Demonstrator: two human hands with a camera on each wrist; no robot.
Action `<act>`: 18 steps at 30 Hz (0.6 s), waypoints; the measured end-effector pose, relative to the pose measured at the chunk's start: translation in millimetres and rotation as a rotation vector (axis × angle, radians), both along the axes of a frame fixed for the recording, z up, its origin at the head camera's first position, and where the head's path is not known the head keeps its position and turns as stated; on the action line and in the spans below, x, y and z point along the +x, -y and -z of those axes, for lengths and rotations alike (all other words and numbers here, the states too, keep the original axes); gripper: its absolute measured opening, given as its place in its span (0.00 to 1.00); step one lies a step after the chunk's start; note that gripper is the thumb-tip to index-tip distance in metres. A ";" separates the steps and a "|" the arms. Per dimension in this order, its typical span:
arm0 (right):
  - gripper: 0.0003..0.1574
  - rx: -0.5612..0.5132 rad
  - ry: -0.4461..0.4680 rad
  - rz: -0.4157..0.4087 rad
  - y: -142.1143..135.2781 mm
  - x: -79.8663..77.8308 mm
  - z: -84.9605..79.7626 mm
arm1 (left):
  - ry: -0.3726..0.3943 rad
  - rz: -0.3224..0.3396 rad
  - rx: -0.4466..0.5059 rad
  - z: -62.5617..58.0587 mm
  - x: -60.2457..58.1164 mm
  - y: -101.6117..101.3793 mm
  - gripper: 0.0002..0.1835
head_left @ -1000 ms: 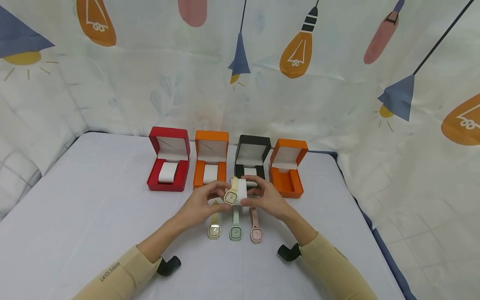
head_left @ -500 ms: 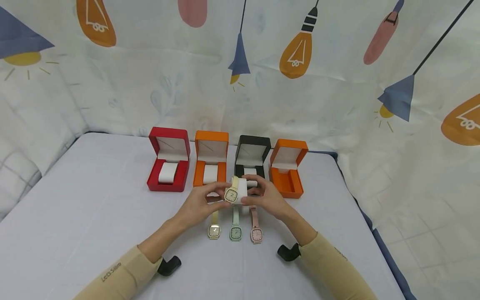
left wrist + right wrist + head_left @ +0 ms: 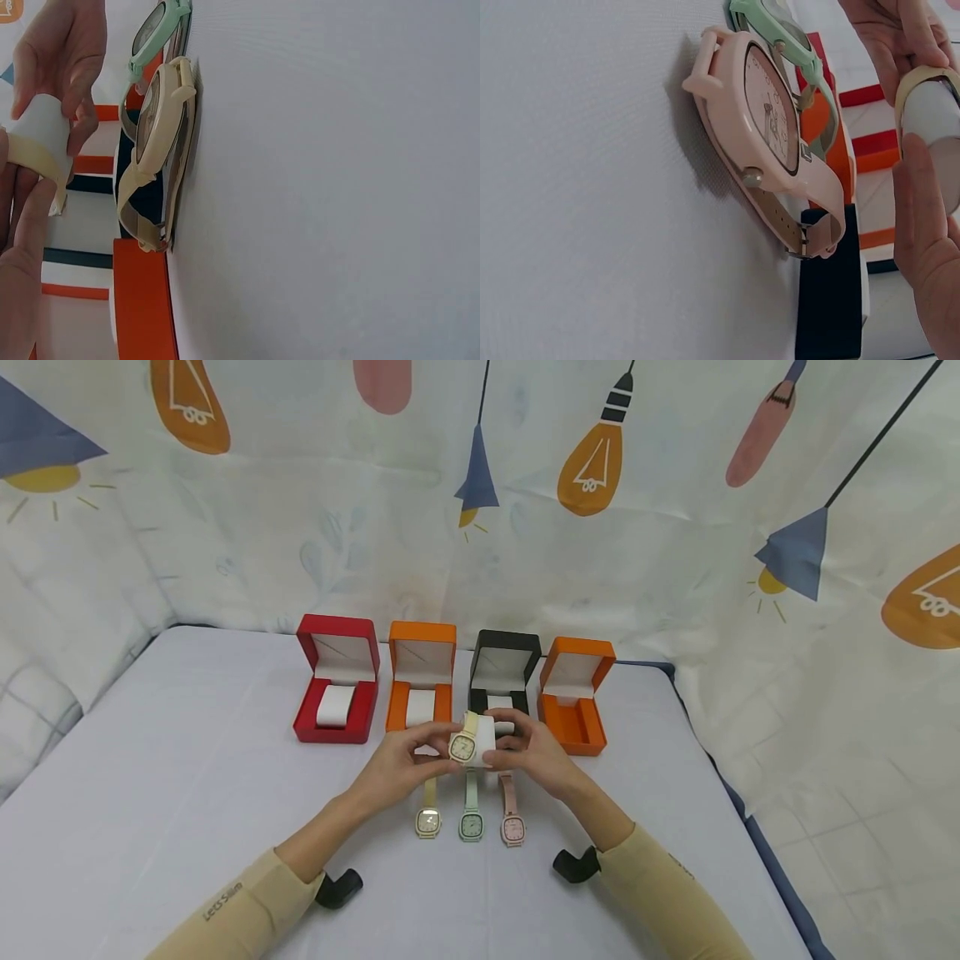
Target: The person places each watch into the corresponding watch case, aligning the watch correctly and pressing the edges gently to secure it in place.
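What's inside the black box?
A white cushion sits in the base of the black box, below the open lid. The right hand and the held cushion cover part of it and of the box's front, so anything there can't be seen.

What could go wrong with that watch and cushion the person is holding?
The held watch sits toward one end of the white cushion, so it might slide off if the left hand loosens. The right hand pinches the cushion nearer its other end; a slip there could let it fall, perhaps knocking the green watch or pink watch lying close by on the table.
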State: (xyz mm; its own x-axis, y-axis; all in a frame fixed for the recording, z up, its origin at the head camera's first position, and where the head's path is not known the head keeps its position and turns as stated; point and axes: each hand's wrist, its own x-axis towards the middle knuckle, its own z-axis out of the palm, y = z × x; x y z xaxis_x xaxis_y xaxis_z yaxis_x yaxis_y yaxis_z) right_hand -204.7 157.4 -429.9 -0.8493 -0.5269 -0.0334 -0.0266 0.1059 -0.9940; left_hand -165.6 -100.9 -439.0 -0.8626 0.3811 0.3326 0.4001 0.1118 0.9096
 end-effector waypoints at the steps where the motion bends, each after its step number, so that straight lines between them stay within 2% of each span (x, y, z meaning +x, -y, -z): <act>1: 0.40 0.000 -0.002 0.001 0.1 -0.3 0.1 | 0.002 -0.004 0.000 0.1 -0.1 -0.2 0.29; 14: 0.44 -0.005 -0.039 0.011 5.8 2.7 -2.1 | -0.010 -0.069 -0.043 0.7 0.0 -3.5 0.27; 18: 0.45 0.002 -0.071 0.009 7.0 4.1 -2.5 | 0.015 -0.049 0.001 0.3 1.1 -2.9 0.28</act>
State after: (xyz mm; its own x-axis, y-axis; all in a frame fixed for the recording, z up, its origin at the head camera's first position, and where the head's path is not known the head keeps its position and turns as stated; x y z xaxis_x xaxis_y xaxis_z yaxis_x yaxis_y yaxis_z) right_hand -200.6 150.3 -427.4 -0.8543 -0.5191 0.0257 -0.0957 0.1084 -0.9895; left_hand -164.5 -97.9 -439.3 -0.8852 0.3374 0.3202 0.3806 0.1297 0.9156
